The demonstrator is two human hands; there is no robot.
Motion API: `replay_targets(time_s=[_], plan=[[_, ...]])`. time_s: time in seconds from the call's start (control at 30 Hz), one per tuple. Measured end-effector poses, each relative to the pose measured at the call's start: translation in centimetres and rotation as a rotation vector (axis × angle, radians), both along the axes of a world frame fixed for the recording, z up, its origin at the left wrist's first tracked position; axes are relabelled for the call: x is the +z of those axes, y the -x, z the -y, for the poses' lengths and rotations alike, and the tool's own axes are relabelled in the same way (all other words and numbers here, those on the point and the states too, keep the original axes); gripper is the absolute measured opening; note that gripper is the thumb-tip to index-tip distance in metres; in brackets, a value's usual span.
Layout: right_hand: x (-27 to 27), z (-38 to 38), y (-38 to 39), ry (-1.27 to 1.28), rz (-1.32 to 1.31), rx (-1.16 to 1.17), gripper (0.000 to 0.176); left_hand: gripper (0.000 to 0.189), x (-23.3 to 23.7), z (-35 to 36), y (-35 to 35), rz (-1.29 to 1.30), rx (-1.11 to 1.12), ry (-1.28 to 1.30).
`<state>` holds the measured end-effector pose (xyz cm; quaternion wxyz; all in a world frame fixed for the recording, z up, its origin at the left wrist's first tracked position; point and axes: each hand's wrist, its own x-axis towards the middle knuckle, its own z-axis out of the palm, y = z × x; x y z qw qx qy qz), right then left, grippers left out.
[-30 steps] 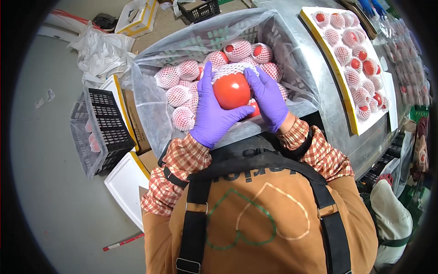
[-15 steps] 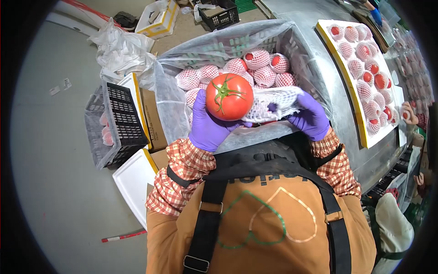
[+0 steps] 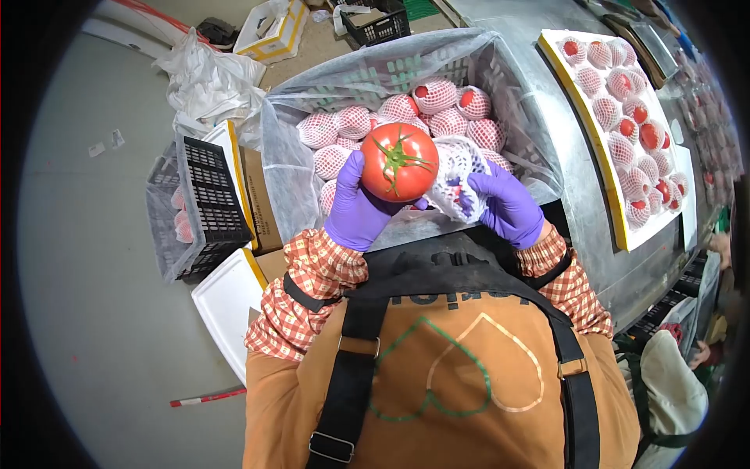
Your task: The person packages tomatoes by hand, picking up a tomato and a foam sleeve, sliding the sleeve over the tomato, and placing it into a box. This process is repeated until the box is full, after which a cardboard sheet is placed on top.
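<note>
A large red tomato [image 3: 400, 162] with a green stem rests in my left hand [image 3: 355, 209], its fingers and thumb closed around the lower left side. My right hand [image 3: 508, 205] grips a white foam net sleeve [image 3: 455, 178], which is bunched up against the tomato's right side. Purple of gloved fingers shows through the net's holes. Both gloved hands are above the near side of a large crate [image 3: 293, 180] lined with translucent sheeting. Inside it lie several tomatoes in foam nets [image 3: 448, 123].
On the metal table [image 3: 574, 168] to the right, a white foam tray [image 3: 556, 55] holds netted tomatoes. A black crate [image 3: 215, 199] and white lid [image 3: 226, 305] stand at left. White plastic sheeting [image 3: 211, 78] lies behind. A co-worker's hand is blurred at far right.
My right hand has moved left toward the tomato, and the stretched-out foam net is now bunched against it. The tomato has shifted slightly right in my left hand.
</note>
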<state>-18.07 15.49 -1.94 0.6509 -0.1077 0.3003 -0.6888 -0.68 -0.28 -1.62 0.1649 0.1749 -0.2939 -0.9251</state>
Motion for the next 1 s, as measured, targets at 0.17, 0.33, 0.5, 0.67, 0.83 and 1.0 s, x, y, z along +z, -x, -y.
replay_targets(time_s=[0.17,0.33,0.5,0.67,0.83,1.0], plan=[[-1.0,-0.5,0.6,-0.019,0.127,0.011,0.049,0.078,0.4,0.1,-0.4,-0.01,0.005,-0.019],[-1.5,-1.3,0.7,0.197,0.384,-0.028,0.05,0.082,-0.8,1.2,-0.7,-0.233,-0.053,-0.335],[-0.6,-1.6,1.3,0.276,-0.684,-0.137,0.044,0.075,0.6,1.1,-0.8,-0.207,-0.099,-0.388],[-0.5,-1.1,5.2,0.206,-0.14,-0.359,0.032,0.069,1.2,0.4,-1.0,0.012,0.02,-0.157],[3.0,1.3,2.7,-0.122,-1.045,-0.274,0.044,0.06,2.5,-0.3,-0.4,0.063,-0.036,0.267],[3.8,3.9,-0.6,0.33,-1.649,-0.243,0.077,0.065,2.9,-0.7,0.2,0.101,-0.069,0.226]])
